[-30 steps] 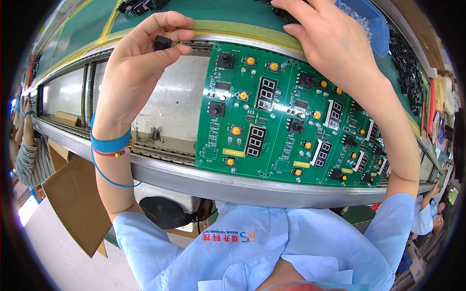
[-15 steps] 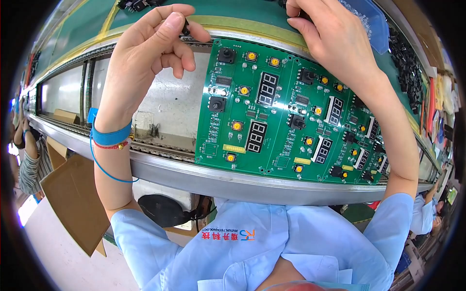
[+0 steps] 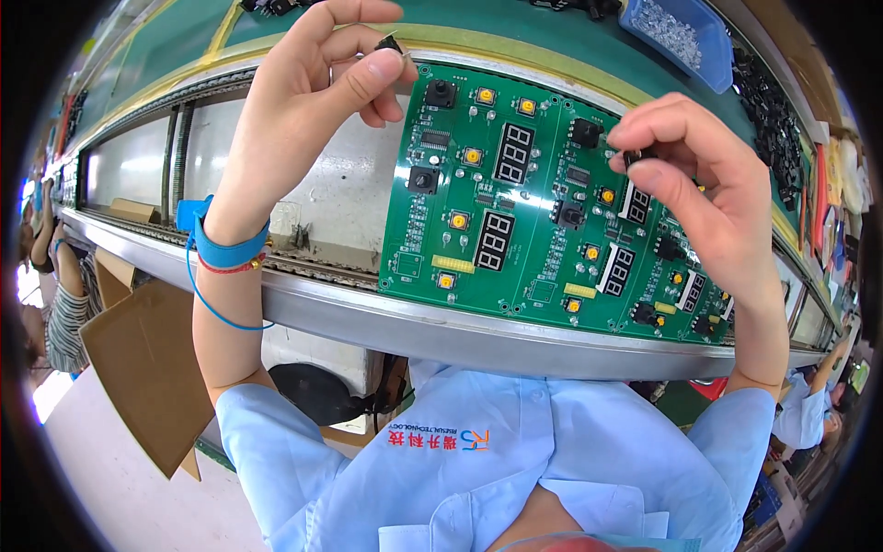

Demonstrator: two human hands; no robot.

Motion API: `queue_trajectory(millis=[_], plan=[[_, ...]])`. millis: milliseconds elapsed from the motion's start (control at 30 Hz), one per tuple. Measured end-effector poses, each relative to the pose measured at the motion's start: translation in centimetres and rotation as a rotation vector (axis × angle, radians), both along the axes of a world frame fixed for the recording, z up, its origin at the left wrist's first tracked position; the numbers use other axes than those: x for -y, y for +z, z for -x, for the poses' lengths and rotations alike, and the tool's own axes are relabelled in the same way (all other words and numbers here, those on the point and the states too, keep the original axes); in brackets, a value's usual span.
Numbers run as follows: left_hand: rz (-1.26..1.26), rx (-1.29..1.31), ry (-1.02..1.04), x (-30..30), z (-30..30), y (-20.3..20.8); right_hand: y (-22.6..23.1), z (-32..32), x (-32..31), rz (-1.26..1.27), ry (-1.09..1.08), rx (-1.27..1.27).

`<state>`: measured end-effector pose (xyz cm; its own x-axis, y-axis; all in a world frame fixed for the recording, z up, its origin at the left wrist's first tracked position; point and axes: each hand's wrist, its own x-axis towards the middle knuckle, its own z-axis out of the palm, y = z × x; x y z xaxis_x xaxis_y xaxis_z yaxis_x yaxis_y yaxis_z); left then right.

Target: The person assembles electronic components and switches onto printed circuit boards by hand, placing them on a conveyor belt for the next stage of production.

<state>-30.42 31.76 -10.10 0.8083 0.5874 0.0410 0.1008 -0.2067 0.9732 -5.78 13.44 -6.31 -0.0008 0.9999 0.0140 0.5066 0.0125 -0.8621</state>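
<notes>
Between thumb and fingertips, my left hand [image 3: 336,78] pinches a small black component [image 3: 390,43] with thin metal legs, above the upper left corner of a green circuit board panel [image 3: 543,262]. My right hand [image 3: 704,175] is over the right half of the panel, its thumb and forefinger closed on another small black component [image 3: 633,158], partly covered by the fingers. Black parts with short shafts [image 3: 441,93], yellow push buttons [image 3: 473,156] and white-framed digit displays [image 3: 495,241] are mounted on the panel. My right hand hides some of its parts.
The panel lies across a metal-railed conveyor [image 3: 322,299]. Beyond it, a blue bin [image 3: 676,37] holds small clear parts, beside a heap of black components [image 3: 773,129]. A blue wrist strap [image 3: 232,248] with a cord is on my left wrist. A cardboard box [image 3: 152,368] stands lower left.
My right hand has come down toward me from beside the blue bin to above the panel, now showing a black component. My left hand has shifted slightly right and up, still pinching its component.
</notes>
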Motion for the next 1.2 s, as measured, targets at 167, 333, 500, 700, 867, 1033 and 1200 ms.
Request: queue_trajectory(millis=[167, 333, 500, 700, 867, 1033, 1200], plan=[[-0.147, -0.037, 0.041, 1.3, 0.4, 0.3, 0.5, 0.7, 1.9, 0.032, 0.033, 0.042], [-0.049, 0.023, 0.174, 4.1, 1.3, 0.8, 0.4, 1.4, 3.6, 0.017, 0.014, 0.074], [0.130, 0.023, 0.152, 6.2, 3.6, 0.2, -0.3, 2.0, 4.9, 0.001, 0.152, -0.009], [0.168, -0.177, 0.172, 9.0, 5.3, 0.9, -0.9, 3.5, 4.9, 0.067, 0.098, -0.081], [-0.325, -0.214, 0.100, 9.5, 5.8, 0.1, -1.9, 5.1, 5.4, -0.071, 0.141, 0.073], [-0.179, -0.370, 0.197, 9.9, 5.4, 0.1, -1.7, 5.0, 5.2, -0.212, 0.162, 0.254], [-0.432, -0.278, 0.148, 9.8, 5.4, -0.5, -1.7, 3.4, 5.6, -0.042, 0.128, 0.157]])
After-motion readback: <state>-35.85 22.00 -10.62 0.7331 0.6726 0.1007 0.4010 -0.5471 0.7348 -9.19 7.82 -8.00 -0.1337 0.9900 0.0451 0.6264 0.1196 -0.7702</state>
